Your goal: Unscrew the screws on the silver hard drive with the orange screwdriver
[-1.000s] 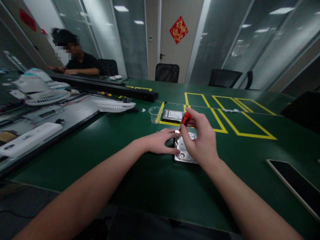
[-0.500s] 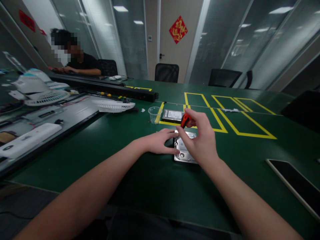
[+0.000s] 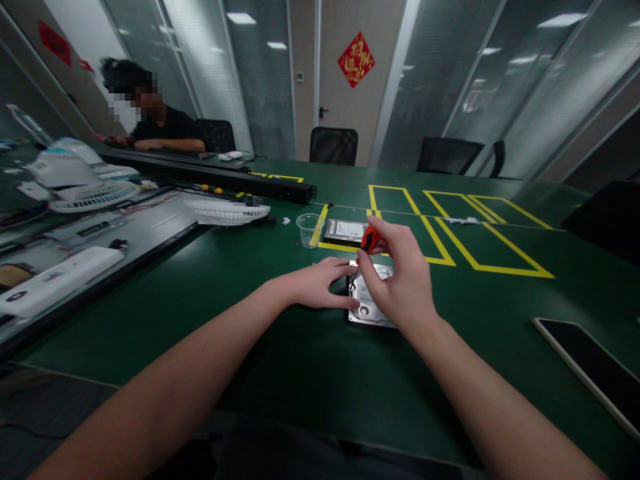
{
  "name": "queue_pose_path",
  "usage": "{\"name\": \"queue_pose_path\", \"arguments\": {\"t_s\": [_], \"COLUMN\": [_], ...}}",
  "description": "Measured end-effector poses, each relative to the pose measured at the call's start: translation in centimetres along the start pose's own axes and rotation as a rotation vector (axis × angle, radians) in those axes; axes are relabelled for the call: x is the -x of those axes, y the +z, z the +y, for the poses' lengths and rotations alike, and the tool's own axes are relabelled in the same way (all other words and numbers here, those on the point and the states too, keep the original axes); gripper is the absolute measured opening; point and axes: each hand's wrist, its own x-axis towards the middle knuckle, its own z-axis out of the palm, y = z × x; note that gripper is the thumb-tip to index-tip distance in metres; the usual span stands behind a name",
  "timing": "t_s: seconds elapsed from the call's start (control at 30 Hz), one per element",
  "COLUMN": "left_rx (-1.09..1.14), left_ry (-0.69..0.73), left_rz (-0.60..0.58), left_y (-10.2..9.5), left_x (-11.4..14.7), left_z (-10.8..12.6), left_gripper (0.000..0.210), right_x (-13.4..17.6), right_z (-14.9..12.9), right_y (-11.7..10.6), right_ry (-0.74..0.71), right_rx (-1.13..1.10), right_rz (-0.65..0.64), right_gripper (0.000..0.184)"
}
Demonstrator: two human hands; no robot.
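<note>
On the green table [image 3: 295, 360], the left hand [image 3: 323, 283], fingers spread, touches a hard disk drive's [image 3: 364, 299] left edge; the right hand [image 3: 403, 273] pinches a red-and-black screwdriver [image 3: 370, 239]. Should that light bracing let the drive swivel, the tip might skid fingerward.

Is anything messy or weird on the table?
A little, maybe: a white scrap lies loose left of the clear cup, and another crumpled white piece lies by the yellow tape. They look like stray litter. The silver hard drive lies flat, with no damage I can see.
</note>
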Motion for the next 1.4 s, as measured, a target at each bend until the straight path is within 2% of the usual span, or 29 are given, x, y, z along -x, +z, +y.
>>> {"name": "queue_pose_path", "arguments": {"t_s": [0.2,0.3,0.43,0.63,0.97,1.23,1.4], "left_rx": [-0.002,0.003,0.0,-0.031,-0.01,0.007,-0.01], "left_ry": [-0.003,-0.033,0.003,-0.01,-0.02,-0.011,0.013], "left_rz": [-0.001,-0.012,0.008,-0.016,-0.015,-0.002,-0.011], "left_y": [-0.01,-0.08,-0.11,-0.18,-0.31,-0.16,-0.26], "left_x": [-0.11,-0.12,-0.1,0.01,-0.06,-0.09,0.01], "left_z": [0.02,0.18,0.2,0.21,0.57,0.39,0.38], "left_gripper": [0.106,0.107,0.104,0.104,0.105,0.105,0.102], "right_x": [0.07,0.03,-0.06,-0.04,0.41,0.03,-0.1], "right_z": [-0.11,-0.1,-0.05,0.11,0.03,-0.04,-0.01], "right_y": [-0.1,-0.04,0.04,0.05,0.09,0.08,-0.05], "right_ry": [-0.009,-0.015,-0.034,0.003,0.044,0.005,0.026], "right_rx": [-0.012,-0.003,0.005,0.014,-0.029,-0.005,0.051], "right_rz": [-0.002,0.004,0.032,0.024,-0.016,0.013,0.01], "right_gripper": [0.064,0.06,0.055,0.055,0.068,0.055,0.054]}}
